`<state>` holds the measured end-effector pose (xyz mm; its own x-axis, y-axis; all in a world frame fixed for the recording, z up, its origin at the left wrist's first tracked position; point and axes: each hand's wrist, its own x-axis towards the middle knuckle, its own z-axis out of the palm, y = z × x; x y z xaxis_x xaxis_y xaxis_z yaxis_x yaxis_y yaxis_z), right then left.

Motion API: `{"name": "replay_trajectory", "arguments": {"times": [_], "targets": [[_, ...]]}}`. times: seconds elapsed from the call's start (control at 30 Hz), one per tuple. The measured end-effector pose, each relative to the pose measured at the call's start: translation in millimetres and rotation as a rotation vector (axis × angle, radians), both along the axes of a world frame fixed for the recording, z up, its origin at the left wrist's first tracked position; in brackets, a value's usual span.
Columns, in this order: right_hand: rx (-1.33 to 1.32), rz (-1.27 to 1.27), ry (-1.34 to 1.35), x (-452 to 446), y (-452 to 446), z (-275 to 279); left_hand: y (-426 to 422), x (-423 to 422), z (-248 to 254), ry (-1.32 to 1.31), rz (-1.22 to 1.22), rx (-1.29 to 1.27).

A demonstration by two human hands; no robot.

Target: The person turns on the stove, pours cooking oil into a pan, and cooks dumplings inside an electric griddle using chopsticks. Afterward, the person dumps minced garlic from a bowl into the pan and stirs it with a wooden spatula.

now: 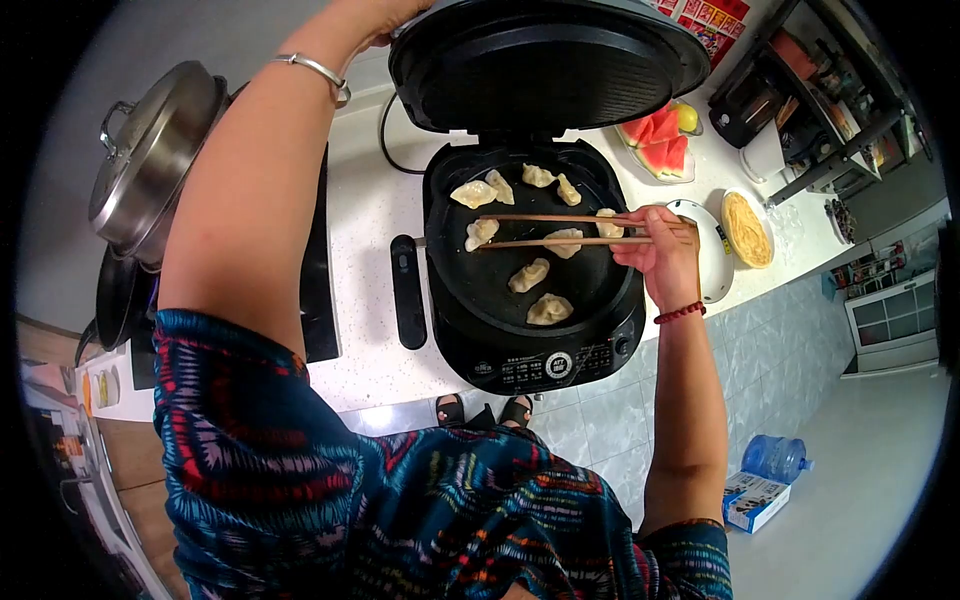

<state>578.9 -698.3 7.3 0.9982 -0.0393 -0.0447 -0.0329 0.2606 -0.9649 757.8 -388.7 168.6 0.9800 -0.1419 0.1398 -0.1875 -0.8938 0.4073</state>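
My right hand (662, 255) is closed around a pair of wooden chopsticks (560, 241) that reach left across the pan. Their tips are on either side of a dumpling (481, 234) at the pan's left side. Several more pale dumplings (549, 310) lie spread over the black electric griddle (500, 290). Its lid (550, 75) stands raised at the back. My left hand (378, 16) is at the lid's upper left edge and appears to grip it; most of its fingers are hidden or cut off by the frame.
Right of the griddle are a white plate (712, 270), a bowl of yellowish food (747, 230) and watermelon slices (662, 150). A steel lidded pot (160, 150) stands left, by a dark cooktop (320, 300). A black handle (408, 290) juts from the griddle's left side.
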Motion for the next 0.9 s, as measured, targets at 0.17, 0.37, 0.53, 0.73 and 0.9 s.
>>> {"name": "replay_trajectory", "arguments": {"times": [0.17, 0.37, 0.53, 0.73, 0.9], "targets": [[0.061, -0.054, -0.013, 3, 1, -10, 1, -7, 0, -0.048, -0.073, -0.005], [0.101, -0.243, 0.090, -1, -5, -3, -4, -12, -1, -0.030, 0.029, -0.235], [0.065, -0.204, -0.036, -14, 0, 10, -1, -11, -2, -0.039, 0.001, -0.187], [0.081, -0.086, -0.046, -19, 33, 1, -3, -12, 0, -0.035, 0.017, -0.167], [0.127, -0.081, 0.098, -2, 38, -14, -1, -9, -3, -0.053, -0.024, -0.219]]}}
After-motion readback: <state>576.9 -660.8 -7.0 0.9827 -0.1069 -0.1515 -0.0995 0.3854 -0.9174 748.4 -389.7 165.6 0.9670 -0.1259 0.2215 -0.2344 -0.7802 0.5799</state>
